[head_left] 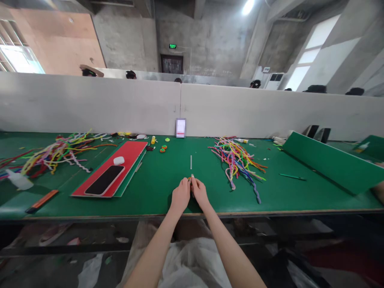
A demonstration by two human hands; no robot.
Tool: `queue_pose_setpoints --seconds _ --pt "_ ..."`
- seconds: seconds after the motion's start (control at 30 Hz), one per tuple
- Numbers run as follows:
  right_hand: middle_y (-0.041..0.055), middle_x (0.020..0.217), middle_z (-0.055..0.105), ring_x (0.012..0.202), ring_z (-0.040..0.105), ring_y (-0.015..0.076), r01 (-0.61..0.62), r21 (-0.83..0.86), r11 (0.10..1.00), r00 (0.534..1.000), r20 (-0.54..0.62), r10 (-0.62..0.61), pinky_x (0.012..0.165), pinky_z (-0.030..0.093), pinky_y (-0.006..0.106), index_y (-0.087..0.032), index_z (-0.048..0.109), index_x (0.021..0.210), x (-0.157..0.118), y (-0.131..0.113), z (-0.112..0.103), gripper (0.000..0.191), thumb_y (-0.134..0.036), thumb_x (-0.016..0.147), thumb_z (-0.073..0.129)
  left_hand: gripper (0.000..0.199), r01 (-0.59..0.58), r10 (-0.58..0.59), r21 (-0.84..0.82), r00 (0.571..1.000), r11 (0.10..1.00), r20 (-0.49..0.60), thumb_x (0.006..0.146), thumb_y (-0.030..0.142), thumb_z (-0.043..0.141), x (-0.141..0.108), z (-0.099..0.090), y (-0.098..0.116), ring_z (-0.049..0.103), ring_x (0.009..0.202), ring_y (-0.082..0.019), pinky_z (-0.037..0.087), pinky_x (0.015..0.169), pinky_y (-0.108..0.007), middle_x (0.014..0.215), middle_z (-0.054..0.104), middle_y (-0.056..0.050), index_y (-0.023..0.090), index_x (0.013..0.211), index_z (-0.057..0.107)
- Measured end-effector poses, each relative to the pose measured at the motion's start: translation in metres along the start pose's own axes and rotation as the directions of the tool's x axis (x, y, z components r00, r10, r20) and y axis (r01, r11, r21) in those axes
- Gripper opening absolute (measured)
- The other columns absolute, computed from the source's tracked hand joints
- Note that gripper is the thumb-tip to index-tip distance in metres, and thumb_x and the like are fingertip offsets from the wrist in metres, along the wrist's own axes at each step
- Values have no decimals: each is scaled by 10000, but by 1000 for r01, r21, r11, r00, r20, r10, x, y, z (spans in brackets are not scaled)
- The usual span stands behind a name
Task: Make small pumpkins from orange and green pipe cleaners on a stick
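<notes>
My left hand (181, 193) and my right hand (199, 189) meet just above the green tabletop near its front edge. The fingers of both are pinched together around a small orange piece (189, 179). Most of that piece is hidden by the fingers, so its shape cannot be made out. A thin pale grey strip (191, 162) lies straight ahead of the fingertips, apart from them. To the right of my hands is a loose pile of colourful pipe cleaners (237, 158). Farther back, slightly left, sits a small orange-and-green fuzzy piece (163, 149).
At left are a red board (132, 154) bearing a dark-screened phone (105, 180) and white case (119, 160), more pipe cleaners (57, 154), a white bottle (19, 180) and an orange cutter (42, 201). A lit phone (180, 128) leans on the partition. A green board (333, 162) stands right.
</notes>
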State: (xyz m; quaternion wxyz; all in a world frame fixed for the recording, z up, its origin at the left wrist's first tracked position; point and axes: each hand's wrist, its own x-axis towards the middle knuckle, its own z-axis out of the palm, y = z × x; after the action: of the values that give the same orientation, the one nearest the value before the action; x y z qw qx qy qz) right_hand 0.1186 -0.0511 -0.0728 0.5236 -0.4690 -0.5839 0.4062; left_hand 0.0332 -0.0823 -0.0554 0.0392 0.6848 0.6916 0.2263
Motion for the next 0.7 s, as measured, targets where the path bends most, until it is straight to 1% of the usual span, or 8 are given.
queue_pose_setpoints --seconds 0.17,0.27,0.37,0.53,0.7 --pt "-11 485 495 459 415 118 20 -23 1000 1000 2 -20 443 297 229 -175 540 614 2 5 -1 454 -553 789 359 284 10 -10 26 1000 1000 24 917 313 200 0 -1 2 615 708 -157 387 517 -215 813 609 -52 171 892 444" --pt "-10 504 497 470 412 119 17 -27 999 1000 3 -17 452 297 232 -179 517 595 3 6 -2 446 -549 789 360 292 21 -22 40 999 999 35 916 308 198 1 -2 3 619 709 -166 397 524 -223 797 617 -60 165 895 452" --pt "-24 487 465 456 390 111 12 -31 999 1000 20 -11 447 281 230 -184 496 584 2 5 -2 424 -534 791 376 298 32 -34 44 999 999 39 915 298 200 1 -4 2 622 700 -175 403 531 -233 775 625 -65 160 882 461" --pt "-55 456 364 447 323 89 6 -22 1000 999 31 -5 432 246 218 -185 422 536 2 5 -1 398 -518 747 480 263 27 -27 16 999 1000 43 913 273 227 1 -6 0 626 694 -166 401 546 -229 751 633 -55 161 871 461" --pt "-58 478 356 457 303 79 -8 32 999 1000 28 7 425 248 208 -182 417 543 3 5 0 399 -527 725 497 234 -6 7 -27 999 1000 41 914 256 228 1 -5 0 627 718 -165 399 556 -230 797 636 -54 161 908 442"
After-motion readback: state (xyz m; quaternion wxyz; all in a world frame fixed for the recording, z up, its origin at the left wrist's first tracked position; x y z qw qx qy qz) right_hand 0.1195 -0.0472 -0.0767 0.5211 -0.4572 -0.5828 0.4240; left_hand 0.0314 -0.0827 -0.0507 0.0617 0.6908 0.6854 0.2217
